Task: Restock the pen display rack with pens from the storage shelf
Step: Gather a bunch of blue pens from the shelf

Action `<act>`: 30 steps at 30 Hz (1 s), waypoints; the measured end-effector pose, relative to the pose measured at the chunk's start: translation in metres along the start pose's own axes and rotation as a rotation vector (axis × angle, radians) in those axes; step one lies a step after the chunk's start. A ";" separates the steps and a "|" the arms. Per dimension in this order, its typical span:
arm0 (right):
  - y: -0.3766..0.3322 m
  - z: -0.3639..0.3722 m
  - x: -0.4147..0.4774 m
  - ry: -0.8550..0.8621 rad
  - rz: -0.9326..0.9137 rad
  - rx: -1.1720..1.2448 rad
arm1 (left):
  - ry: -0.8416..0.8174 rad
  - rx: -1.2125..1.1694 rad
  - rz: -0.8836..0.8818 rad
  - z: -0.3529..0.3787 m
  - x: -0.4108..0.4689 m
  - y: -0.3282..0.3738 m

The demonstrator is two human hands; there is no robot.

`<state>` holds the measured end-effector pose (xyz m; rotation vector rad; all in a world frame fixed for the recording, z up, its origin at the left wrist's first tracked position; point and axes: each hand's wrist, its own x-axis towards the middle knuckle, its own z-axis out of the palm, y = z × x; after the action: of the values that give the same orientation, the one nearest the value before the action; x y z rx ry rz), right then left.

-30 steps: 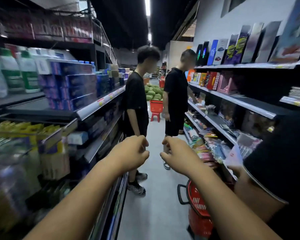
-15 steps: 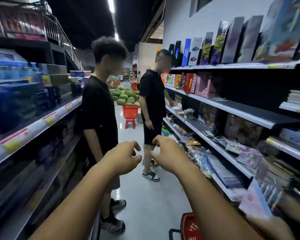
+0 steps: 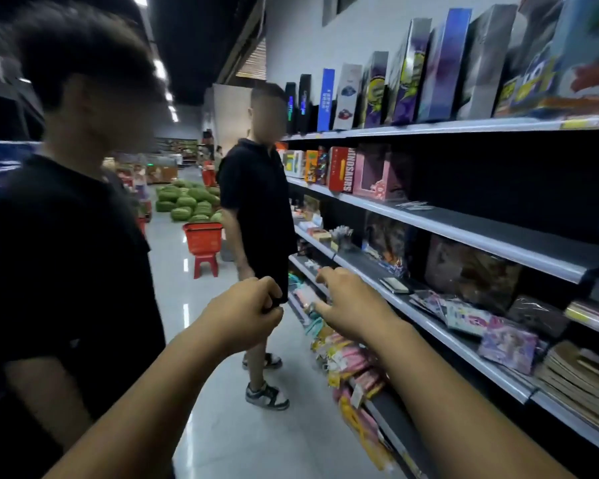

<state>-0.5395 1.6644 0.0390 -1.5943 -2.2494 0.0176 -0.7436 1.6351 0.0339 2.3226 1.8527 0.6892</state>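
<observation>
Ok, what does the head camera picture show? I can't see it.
Two hands reach forward in a shop aisle: the left hand curled in a fist, the right hand loosely open, both empty. One person in black stands close on the left, another ahead beside stocked shelves.

Two grips up front: left grip, right grip. Two other people in black tops: near person, far person. One red basket on one red stool. One pile of green watermelons. Around ten tall boxes along the top shelf, hard to count at the blurry end. One pink box beside one red box on the shelf below.
</observation>
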 end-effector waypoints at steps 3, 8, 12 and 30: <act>0.017 0.012 0.069 0.024 0.058 0.016 | -0.010 -0.010 0.074 0.010 0.078 -0.030; 0.057 0.022 0.171 0.043 0.196 -0.015 | -0.082 -0.011 0.195 0.028 0.209 -0.059; 0.103 0.026 0.231 0.060 0.273 -0.057 | -0.097 -0.033 0.301 0.050 0.308 -0.056; 0.399 0.014 0.483 0.205 0.530 -0.096 | -0.149 -0.226 0.592 0.207 0.716 0.031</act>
<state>-0.3192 2.2496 0.0800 -2.0934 -1.6467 -0.1083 -0.5170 2.3449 0.0657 2.6761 0.9575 0.7035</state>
